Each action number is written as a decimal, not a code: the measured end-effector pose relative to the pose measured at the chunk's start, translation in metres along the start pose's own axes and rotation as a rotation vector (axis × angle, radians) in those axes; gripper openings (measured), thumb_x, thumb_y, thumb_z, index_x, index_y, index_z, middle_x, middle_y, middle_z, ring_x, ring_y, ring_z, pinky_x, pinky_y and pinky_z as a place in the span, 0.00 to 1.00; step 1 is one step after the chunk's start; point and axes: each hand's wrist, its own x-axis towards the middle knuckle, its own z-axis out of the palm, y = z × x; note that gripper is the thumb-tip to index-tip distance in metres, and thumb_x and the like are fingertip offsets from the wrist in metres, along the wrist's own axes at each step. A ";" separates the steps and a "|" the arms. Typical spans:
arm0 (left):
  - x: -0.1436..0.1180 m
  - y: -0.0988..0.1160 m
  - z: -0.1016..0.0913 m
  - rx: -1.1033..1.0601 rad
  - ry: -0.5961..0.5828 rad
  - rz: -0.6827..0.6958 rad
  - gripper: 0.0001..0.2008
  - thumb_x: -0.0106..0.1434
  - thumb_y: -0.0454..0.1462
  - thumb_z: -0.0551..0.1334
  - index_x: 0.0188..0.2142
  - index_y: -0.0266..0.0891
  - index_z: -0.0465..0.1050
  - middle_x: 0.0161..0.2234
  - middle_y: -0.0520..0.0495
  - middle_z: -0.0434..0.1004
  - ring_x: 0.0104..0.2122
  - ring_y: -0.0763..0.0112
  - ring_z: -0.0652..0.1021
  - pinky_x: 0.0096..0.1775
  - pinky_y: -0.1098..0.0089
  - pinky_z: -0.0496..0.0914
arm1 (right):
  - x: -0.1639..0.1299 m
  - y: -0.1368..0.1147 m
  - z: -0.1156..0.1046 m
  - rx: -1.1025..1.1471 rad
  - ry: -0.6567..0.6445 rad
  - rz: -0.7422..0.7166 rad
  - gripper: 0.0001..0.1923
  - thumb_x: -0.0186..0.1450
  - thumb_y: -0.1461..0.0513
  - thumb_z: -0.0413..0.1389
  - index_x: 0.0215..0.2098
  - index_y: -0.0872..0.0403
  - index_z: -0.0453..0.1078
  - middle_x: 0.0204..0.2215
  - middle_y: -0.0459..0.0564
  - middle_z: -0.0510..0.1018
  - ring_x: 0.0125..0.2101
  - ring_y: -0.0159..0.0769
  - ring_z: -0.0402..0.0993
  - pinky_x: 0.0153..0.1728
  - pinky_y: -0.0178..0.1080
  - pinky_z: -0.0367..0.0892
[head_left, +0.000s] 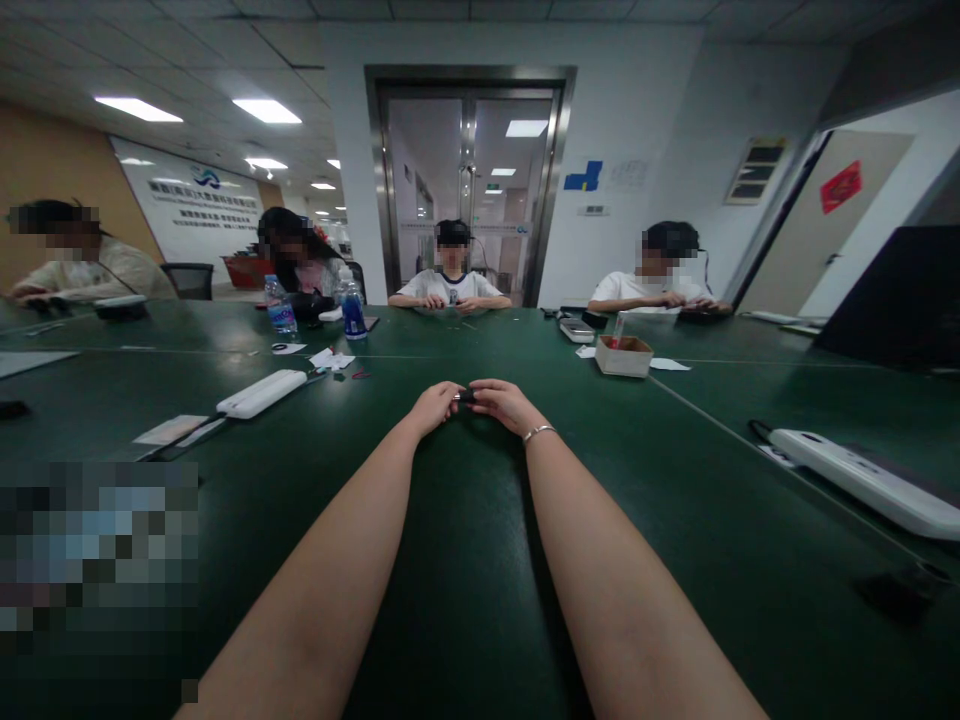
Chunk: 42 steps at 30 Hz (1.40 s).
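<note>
The small dark thing (465, 397) lies sideways between the left hand (433, 406) and right hand (504, 403). Both hands pinch its ends, equally near.

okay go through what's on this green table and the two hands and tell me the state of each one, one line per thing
left hand: fingers closed on the small dark object, resting on the table.
right hand: fingers closed on the object's other end; bracelet on wrist.
small dark object: pinched between both hands; too small to identify.
cardboard box: open on top, upright.
water bottles: upright, capped.
white power strip: lying flat.
glass door: shut.
</note>
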 end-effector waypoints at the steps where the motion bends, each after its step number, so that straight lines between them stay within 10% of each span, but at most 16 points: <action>1: 0.000 0.000 0.000 0.005 0.009 -0.001 0.15 0.62 0.41 0.49 0.42 0.36 0.68 0.23 0.52 0.64 0.18 0.79 0.64 0.18 0.78 0.58 | 0.000 0.000 0.000 0.000 -0.002 -0.001 0.10 0.57 0.76 0.54 0.32 0.60 0.71 0.27 0.50 0.77 0.25 0.30 0.75 0.27 0.31 0.72; 42: 0.000 0.000 0.001 -0.015 -0.025 0.004 0.13 0.60 0.38 0.51 0.41 0.36 0.69 0.23 0.52 0.66 0.18 0.79 0.65 0.19 0.78 0.59 | -0.001 0.000 0.000 0.002 -0.002 -0.003 0.09 0.58 0.76 0.53 0.33 0.60 0.71 0.27 0.50 0.77 0.25 0.29 0.75 0.28 0.31 0.72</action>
